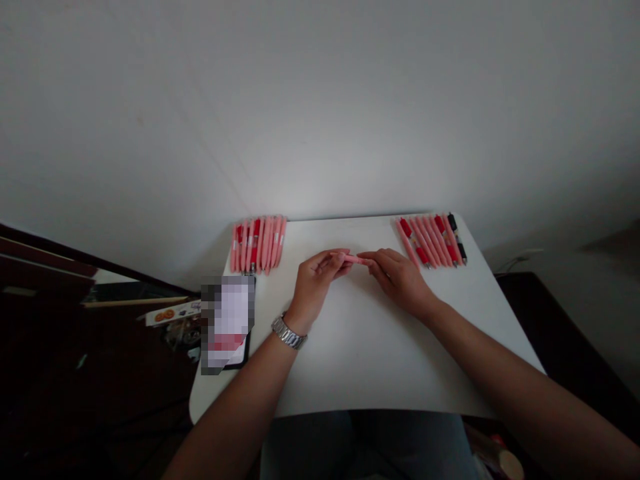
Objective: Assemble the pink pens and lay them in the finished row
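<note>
Grey wall backs the white table; both hands' fingers pinch a pink pen.

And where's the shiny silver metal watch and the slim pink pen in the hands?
Silver metal watch (289,332): head view, on its linked band.
Slim pink pen (357,259): head view, middle of its barrel.

Smooth plastic over a smooth white tabletop
The pink pen I hold looks like smooth plastic, as do the left row of pens and the right row, some with metallic tips. My watch band is shiny metal, my trousers cloth, the wall matt.
</note>
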The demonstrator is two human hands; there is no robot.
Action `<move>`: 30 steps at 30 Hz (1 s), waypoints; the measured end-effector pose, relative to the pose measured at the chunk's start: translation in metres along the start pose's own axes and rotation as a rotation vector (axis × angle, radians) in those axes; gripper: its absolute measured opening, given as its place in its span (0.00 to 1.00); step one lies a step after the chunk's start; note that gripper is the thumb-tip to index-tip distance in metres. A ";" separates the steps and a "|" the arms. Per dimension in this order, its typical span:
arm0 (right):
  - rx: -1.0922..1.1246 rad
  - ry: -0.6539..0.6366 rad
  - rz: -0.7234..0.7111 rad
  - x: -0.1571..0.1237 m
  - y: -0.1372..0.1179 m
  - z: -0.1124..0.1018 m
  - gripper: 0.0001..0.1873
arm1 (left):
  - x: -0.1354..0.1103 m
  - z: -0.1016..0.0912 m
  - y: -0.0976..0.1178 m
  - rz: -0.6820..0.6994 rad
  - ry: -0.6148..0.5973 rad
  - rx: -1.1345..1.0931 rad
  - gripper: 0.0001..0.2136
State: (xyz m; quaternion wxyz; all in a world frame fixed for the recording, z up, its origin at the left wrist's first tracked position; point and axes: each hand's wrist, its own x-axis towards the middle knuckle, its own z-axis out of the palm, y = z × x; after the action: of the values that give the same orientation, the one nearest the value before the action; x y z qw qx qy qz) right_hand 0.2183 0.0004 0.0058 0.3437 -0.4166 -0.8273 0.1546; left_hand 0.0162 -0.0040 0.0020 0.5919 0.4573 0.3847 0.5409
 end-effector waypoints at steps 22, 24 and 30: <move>0.028 -0.006 0.113 -0.003 0.000 0.001 0.08 | 0.001 0.001 0.001 0.022 0.007 -0.005 0.13; 0.024 0.001 0.082 -0.002 -0.001 0.000 0.11 | 0.001 0.000 0.000 0.025 0.004 0.000 0.13; -0.006 -0.002 -0.020 0.001 0.001 -0.001 0.16 | 0.001 -0.001 -0.001 0.037 0.009 0.004 0.13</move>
State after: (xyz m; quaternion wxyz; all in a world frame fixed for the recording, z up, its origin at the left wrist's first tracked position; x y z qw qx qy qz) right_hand 0.2192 0.0015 0.0058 0.3432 -0.4091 -0.8323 0.1489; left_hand 0.0156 -0.0025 0.0005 0.5792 0.4631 0.3798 0.5530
